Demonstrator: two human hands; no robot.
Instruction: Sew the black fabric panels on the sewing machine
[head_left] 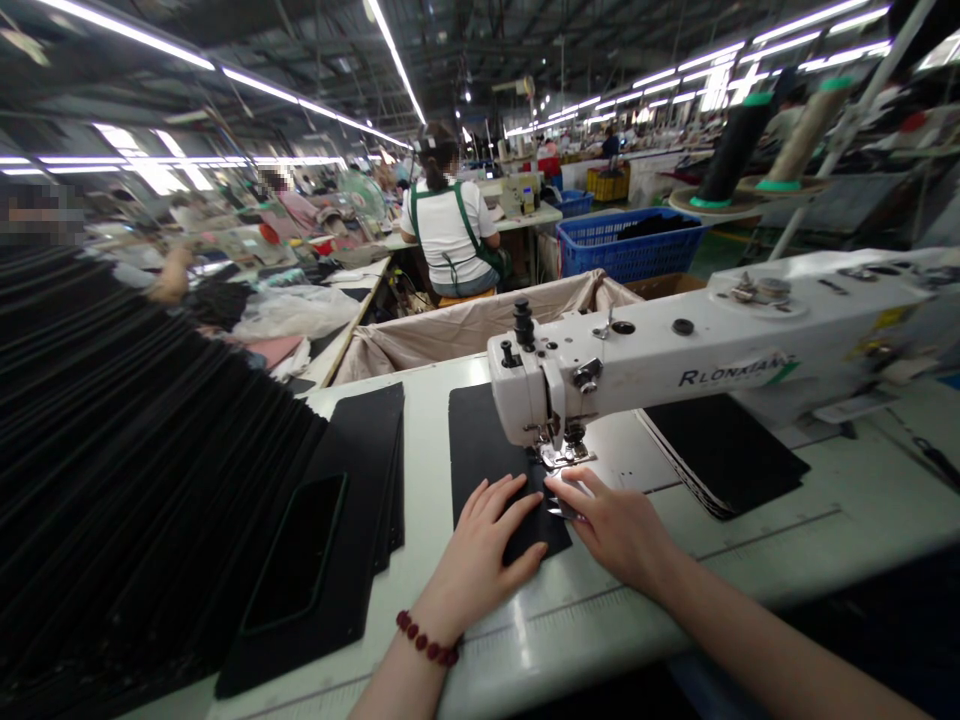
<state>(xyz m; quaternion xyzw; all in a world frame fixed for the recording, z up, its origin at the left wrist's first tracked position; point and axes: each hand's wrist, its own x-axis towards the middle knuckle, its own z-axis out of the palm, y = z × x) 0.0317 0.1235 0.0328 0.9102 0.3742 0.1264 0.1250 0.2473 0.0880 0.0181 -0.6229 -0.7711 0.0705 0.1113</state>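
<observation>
A black fabric panel (480, 440) lies on the pale sewing table (429, 440), its right edge under the presser foot of a white sewing machine (637, 350). My left hand (495, 530) rests on the panel with fingers spread, holding nothing; a dark red bead bracelet (426, 638) circles the wrist. Just in front of the presser foot, my right hand (611, 520) has its fingers curled around small metal thread snips (561, 508), their tips pointing left over the panel's right edge.
Black pieces are piled high (150, 470) at the left. A phone (298, 555) lies on black panels (360, 480). Another black stack (724, 450) sits behind the needle's right side. Beyond are a cloth-lined bin (450, 335), a blue basket (630, 245) and a seated person (454, 225).
</observation>
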